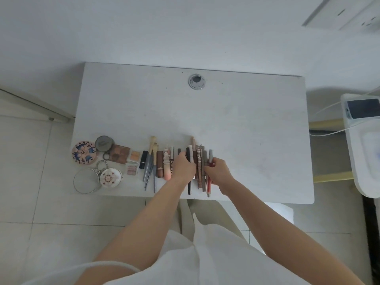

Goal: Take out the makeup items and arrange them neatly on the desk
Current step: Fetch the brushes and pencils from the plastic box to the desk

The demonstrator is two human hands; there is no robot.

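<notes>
A row of makeup items lies along the front edge of the white desk [246, 130]. At the left are a patterned round compact [84, 153], a grey tin [104, 143], a brown eyeshadow palette [119, 154], a round mirror [86, 181] and a white floral compact [110, 177]. Brushes [151, 161] and lipsticks [160, 163] follow to the right. My left hand [184, 166] curls over a black pencil [189, 188] in the middle of the row. At the row's right end, my right hand [218, 171] pinches a red lip gloss tube [209, 185].
A round cable grommet [196, 81] sits near the desk's back edge. To the right of the desk stands a white unit [357, 161] with a phone [363, 109] and cables on it. Tiled floor surrounds the desk.
</notes>
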